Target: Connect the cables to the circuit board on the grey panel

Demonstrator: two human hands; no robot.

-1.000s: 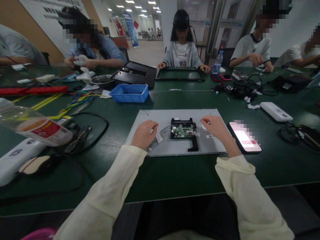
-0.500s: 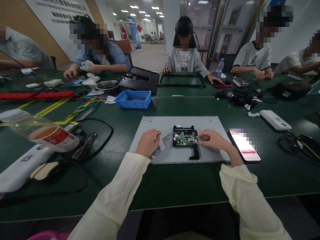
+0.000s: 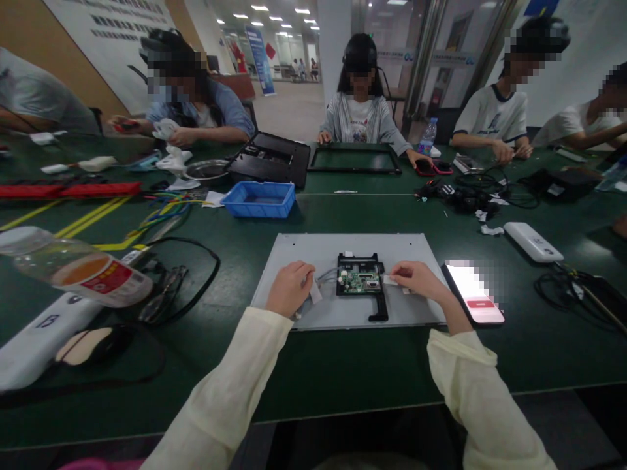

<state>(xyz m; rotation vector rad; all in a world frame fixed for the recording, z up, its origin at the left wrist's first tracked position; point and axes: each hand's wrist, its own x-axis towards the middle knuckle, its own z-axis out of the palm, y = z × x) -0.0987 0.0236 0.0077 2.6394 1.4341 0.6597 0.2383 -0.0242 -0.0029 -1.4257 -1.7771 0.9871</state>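
A flat grey panel (image 3: 313, 247) lies on the green table before me. On it rests a small green circuit board (image 3: 360, 279) in a black plastic frame (image 3: 379, 307), with thin grey cables (image 3: 327, 274) running out to the left. My left hand (image 3: 290, 288) is closed in a pinch at the panel's left part, on a white strip (image 3: 316, 292) that hangs from the fingertips. To the right of the frame, my right hand (image 3: 420, 279) pinches another small white strip (image 3: 390, 279). Whether that strip touches the frame, I cannot tell.
A lit phone (image 3: 474, 294) lies right of the panel, with a white power bank (image 3: 533, 241) farther off. Behind the panel stands a blue tray (image 3: 259, 201). At left are a drink bottle (image 3: 93, 271), cables and a long white device (image 3: 42, 339). Several people sit around the table.
My right hand has drawn slightly to the right, away from the board, and a white strip now shows at its fingertips. My left hand stays nearly in place. The view has tilted slightly.
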